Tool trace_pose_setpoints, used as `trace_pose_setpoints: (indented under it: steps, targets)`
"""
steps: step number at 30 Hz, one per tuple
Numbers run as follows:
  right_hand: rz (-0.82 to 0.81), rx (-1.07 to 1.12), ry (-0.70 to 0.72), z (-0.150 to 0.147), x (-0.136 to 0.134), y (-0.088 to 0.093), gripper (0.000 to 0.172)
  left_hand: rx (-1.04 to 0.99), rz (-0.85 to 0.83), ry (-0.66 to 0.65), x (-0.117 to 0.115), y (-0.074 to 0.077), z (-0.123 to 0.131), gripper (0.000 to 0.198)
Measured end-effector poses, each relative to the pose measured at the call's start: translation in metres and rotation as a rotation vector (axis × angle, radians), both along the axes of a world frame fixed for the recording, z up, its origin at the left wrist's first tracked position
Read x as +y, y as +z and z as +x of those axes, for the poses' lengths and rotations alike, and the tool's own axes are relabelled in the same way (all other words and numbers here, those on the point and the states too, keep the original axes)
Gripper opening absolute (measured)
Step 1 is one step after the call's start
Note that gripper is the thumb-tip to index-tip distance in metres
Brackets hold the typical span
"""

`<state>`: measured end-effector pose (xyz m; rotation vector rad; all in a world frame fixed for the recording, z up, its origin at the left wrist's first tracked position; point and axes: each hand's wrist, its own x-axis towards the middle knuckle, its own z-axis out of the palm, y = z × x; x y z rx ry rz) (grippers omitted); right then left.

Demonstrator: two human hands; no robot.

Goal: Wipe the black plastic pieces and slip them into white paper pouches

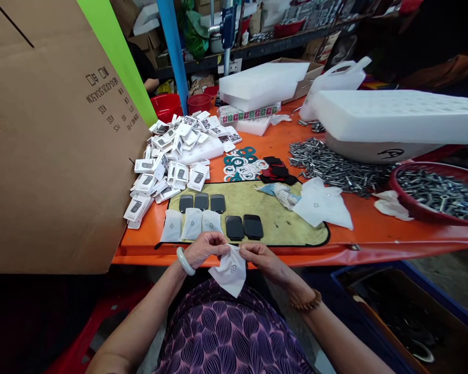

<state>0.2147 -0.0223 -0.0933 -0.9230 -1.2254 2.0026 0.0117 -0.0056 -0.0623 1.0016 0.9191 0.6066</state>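
Observation:
A small white plastic bag (231, 272) with a printed recycling mark hangs between my hands, over the table's front edge. My left hand (207, 248) pinches its upper left corner, and my right hand (264, 261) pinches the upper right. Just beyond, two black rectangular pieces (243, 227) lie side by side on the yellow mat (288, 231). To their left is a row of three white bags (192, 224), each with the same mark. Several more black pieces (202, 201) sit behind that row. A stack of white bags (322, 203) rests at the mat's right end.
Small white boxes (179, 150) are heaped at the left beside a large cardboard carton (54, 156). Teal and white rings (242, 165) lie behind the mat. Metal parts (331, 166) cover the right side, near a red basket (398, 182). White foam blocks (261, 85) stand at the back.

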Motion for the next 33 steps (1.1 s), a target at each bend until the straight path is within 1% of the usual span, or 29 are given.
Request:
trace_pose_setpoints:
  steps: [1,3,5,6,8,9,11,13,16,18,21,24,26,27,29,30,31,33]
  targets:
    - [0.054,-0.058,0.033,0.002,0.007,-0.003,0.044,0.053,0.062,-0.047,0.001,0.001,-0.002,0.037]
    - [0.205,-0.236,0.029,0.007,0.024,-0.009,0.036,0.262,0.255,-0.15,0.002,0.0,-0.004,0.028]
    - [0.449,-0.489,-0.03,0.011,0.044,-0.014,0.029,0.545,0.508,-0.244,0.001,-0.004,-0.004,0.018]
    - [0.586,-0.629,-0.042,0.012,0.053,-0.017,0.031,0.671,0.621,-0.289,-0.001,-0.005,-0.004,0.017]
    - [0.807,-0.892,0.012,0.011,0.069,-0.02,0.046,0.839,0.758,-0.379,-0.003,-0.009,-0.004,0.016]
    - [0.876,-0.995,0.074,0.009,0.075,-0.021,0.052,0.886,0.786,-0.417,-0.004,-0.01,-0.005,0.016]
    - [0.953,-1.141,0.204,0.003,0.082,-0.02,0.059,0.931,0.801,-0.457,-0.006,-0.012,-0.006,0.015]
    - [0.981,-1.223,0.306,-0.004,0.086,-0.018,0.062,0.931,0.807,-0.456,-0.007,-0.013,-0.009,0.014]
    - [0.971,-1.278,0.384,-0.012,0.092,-0.014,0.067,0.898,0.817,-0.436,-0.008,-0.015,-0.014,0.015]
    - [0.976,-1.258,0.379,-0.012,0.095,-0.012,0.065,0.872,0.818,-0.4,-0.009,-0.017,-0.016,0.017]
    - [0.949,-1.085,0.307,-0.005,0.098,-0.01,0.047,0.79,0.827,-0.311,-0.008,-0.018,-0.018,0.018]
    - [0.789,-0.831,0.195,0.008,0.097,-0.008,0.03,0.706,0.834,-0.238,-0.006,-0.02,-0.02,0.019]
    - [0.665,-0.656,0.026,0.015,0.095,-0.002,0.022,0.675,0.825,-0.219,-0.005,-0.021,-0.02,0.017]
    - [0.606,-0.548,-0.081,0.017,0.092,0.002,0.021,0.668,0.819,-0.219,-0.004,-0.021,-0.019,0.016]
    - [0.496,-0.312,-0.26,0.017,0.085,0.012,0.026,0.664,0.808,-0.225,-0.003,-0.019,-0.017,0.014]
    - [0.442,-0.212,-0.306,0.015,0.08,0.017,0.029,0.657,0.803,-0.224,-0.003,-0.018,-0.016,0.013]
    - [0.396,-0.138,-0.322,0.011,0.075,0.021,0.031,0.646,0.8,-0.216,-0.003,-0.016,-0.015,0.011]
    - [0.332,-0.066,-0.298,0.004,0.065,0.024,0.032,0.621,0.787,-0.176,-0.002,-0.011,-0.012,0.009]
